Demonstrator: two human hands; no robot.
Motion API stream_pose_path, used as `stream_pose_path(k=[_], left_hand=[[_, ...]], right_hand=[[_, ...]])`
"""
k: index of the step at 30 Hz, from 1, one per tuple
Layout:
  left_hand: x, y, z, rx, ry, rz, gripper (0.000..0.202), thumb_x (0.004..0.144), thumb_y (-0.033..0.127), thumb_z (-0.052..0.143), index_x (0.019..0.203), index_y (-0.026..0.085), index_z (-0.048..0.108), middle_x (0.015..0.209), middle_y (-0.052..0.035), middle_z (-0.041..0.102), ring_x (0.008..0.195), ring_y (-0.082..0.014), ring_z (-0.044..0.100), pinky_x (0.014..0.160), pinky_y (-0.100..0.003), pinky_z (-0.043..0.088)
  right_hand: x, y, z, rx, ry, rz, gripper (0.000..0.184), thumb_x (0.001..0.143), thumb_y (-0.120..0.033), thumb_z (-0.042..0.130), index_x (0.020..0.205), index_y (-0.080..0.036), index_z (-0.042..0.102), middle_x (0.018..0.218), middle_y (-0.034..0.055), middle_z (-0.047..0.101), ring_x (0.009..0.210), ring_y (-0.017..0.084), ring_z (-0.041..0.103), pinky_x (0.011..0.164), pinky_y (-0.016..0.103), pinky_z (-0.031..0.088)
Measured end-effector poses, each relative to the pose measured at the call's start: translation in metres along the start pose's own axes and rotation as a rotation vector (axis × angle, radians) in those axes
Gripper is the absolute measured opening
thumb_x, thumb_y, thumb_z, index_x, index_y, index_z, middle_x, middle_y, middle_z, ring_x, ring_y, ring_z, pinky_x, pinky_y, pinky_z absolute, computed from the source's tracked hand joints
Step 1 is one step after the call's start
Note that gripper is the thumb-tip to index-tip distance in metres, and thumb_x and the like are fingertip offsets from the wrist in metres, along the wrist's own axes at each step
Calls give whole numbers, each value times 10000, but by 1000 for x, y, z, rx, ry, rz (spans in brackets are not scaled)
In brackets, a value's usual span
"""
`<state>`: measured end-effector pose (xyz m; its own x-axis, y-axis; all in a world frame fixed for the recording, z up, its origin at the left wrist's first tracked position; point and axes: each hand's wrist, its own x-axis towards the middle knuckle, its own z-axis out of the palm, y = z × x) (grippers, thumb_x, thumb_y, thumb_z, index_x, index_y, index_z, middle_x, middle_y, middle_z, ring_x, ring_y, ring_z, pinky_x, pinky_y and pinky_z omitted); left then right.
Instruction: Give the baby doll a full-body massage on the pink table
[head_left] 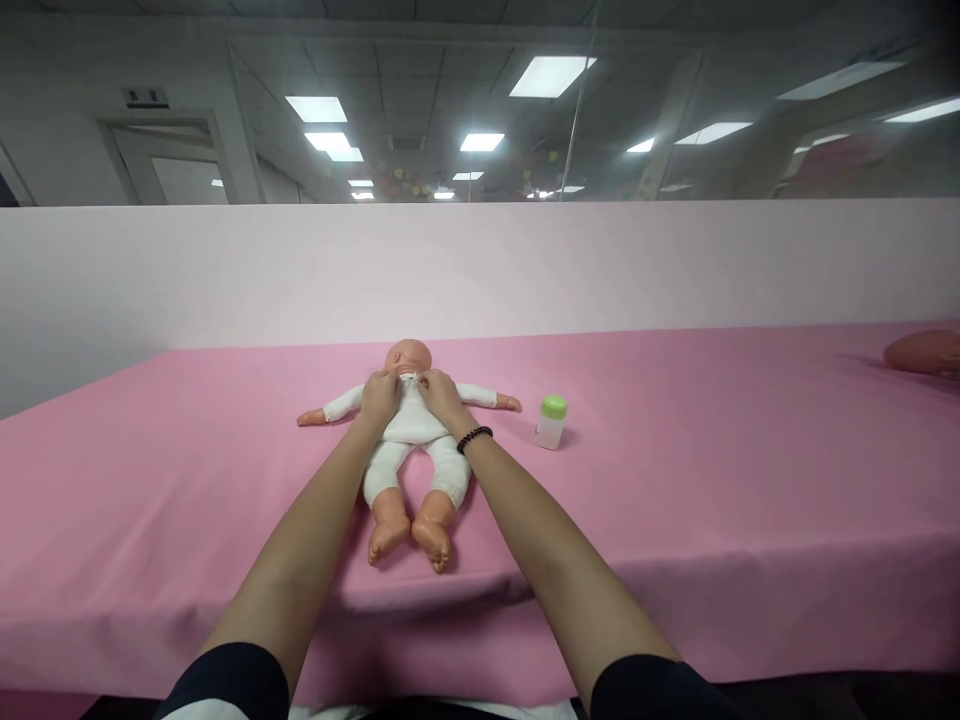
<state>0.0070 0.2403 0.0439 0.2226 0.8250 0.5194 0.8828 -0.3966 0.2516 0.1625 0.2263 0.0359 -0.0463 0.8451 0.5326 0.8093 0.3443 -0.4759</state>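
Observation:
A baby doll (414, 418) with a white cloth body lies on its back, its arms spread out to both sides and its bare feet towards me. My left hand (381, 395) rests on its upper chest by one shoulder, fingers curled in at the collar. On the other side of the collar, my right hand (439, 392) has its thumb and fingers pinched at the white cloth. Under the doll's chin, the fingertips of both hands are close together and partly hidden. A dark bead bracelet (475, 438) circles my right wrist.
A pink cloth (675, 480) covers the table. To the right of the doll stands a small clear bottle with a green lid (551, 422). A skin-coloured object (924, 352) lies at the far right edge. A white wall (480, 270) topped with glass runs behind the table.

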Motion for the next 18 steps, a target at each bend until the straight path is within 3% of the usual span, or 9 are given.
stream_pose_path(k=[3, 5, 7, 12, 18], left_hand=[[-5, -2, -2, -16, 22, 86, 315, 949, 223, 453, 1162, 137, 668, 1168, -159, 688, 1078, -256, 637, 967, -359, 480], [-5, -3, -2, -23, 6, 129, 266, 922, 243, 514, 1087, 131, 690, 1137, -157, 691, 1073, -264, 637, 975, -363, 481], [-2, -4, 0, -27, -20, 151, 224, 895, 250, 554, 1005, 133, 710, 1083, -154, 699, 1048, -279, 645, 939, -373, 497], [5, -2, 4, -25, -70, 166, 195, 871, 184, 522, 822, 147, 707, 966, -143, 702, 951, -277, 663, 836, -378, 511], [-9, 0, -11, -71, -48, 246, 186, 873, 214, 516, 949, 157, 676, 1042, -123, 697, 1009, -258, 643, 880, -365, 494]], right_hand=[[-5, 1, -3, 22, 14, -27, 132, 897, -128, 581, 978, -134, 686, 1061, 107, 721, 995, 187, 631, 893, 264, 435], [-7, 3, -4, 35, -15, -29, 88, 851, -139, 638, 920, -142, 692, 1003, 91, 731, 947, 188, 640, 854, 260, 446], [-6, 4, -4, 42, -50, -26, 47, 835, -141, 650, 843, -153, 695, 945, 80, 739, 877, 185, 646, 799, 261, 449], [-3, 2, -1, 40, -85, -16, 165, 849, -117, 604, 697, -159, 651, 809, 87, 718, 757, 190, 621, 747, 290, 432], [-10, -1, -12, 150, -72, -62, 70, 849, -157, 582, 799, -172, 627, 924, 62, 712, 862, 170, 620, 801, 266, 439]])
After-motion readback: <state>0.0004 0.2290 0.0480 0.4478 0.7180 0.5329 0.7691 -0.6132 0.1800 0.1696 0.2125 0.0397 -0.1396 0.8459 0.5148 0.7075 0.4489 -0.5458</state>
